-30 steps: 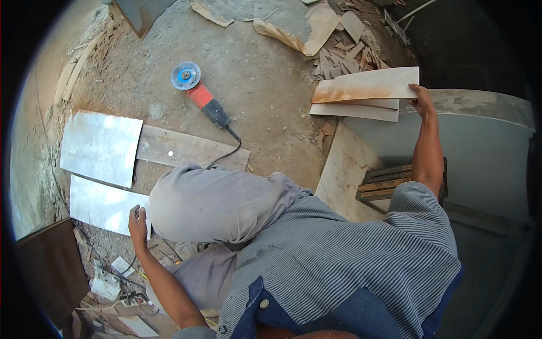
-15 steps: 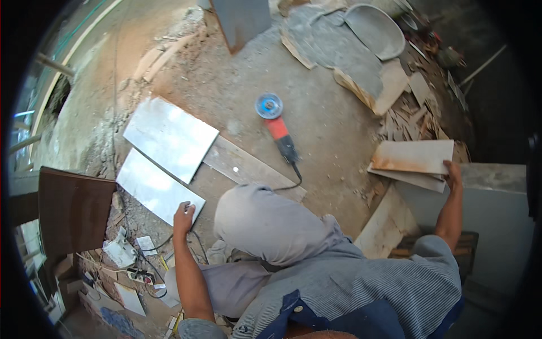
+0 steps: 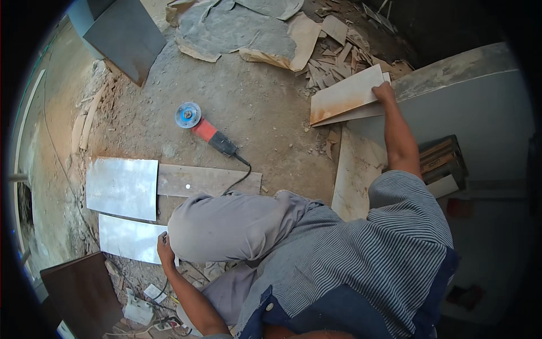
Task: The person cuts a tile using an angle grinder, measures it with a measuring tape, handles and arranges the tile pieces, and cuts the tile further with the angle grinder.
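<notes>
My right hand [image 3: 384, 92] is closed on the end of two stacked tile pieces [image 3: 345, 97], pale with rusty-brown stains, at the right beside a low wall. My left hand [image 3: 165, 249] is at the right end of a glossy white cut tile [image 3: 129, 237], beside my knee. Its fingers are curled together; whatever they hold, if anything, is hidden. A second glossy tile piece [image 3: 122, 187] lies just beyond, next to a dull grey plank-like strip [image 3: 210, 179]. An angle grinder [image 3: 210, 134] with a blue disc and red-and-black body rests on the ground ahead, touched by neither hand.
A low wall [image 3: 451, 76] runs along the right, with broken tile scraps [image 3: 339, 62] beyond. A cement-covered sheet [image 3: 231, 31] lies at the far side. A grey panel [image 3: 127, 42] stands far left; a brown panel [image 3: 83, 288] near left. The grinder's cord [image 3: 240, 183] passes under my leg.
My view has swung right, so the grinder and tiles appear farther left. My right hand still grips the stained pieces, now slightly tilted; my left hand stays by the glossy tile's end.
</notes>
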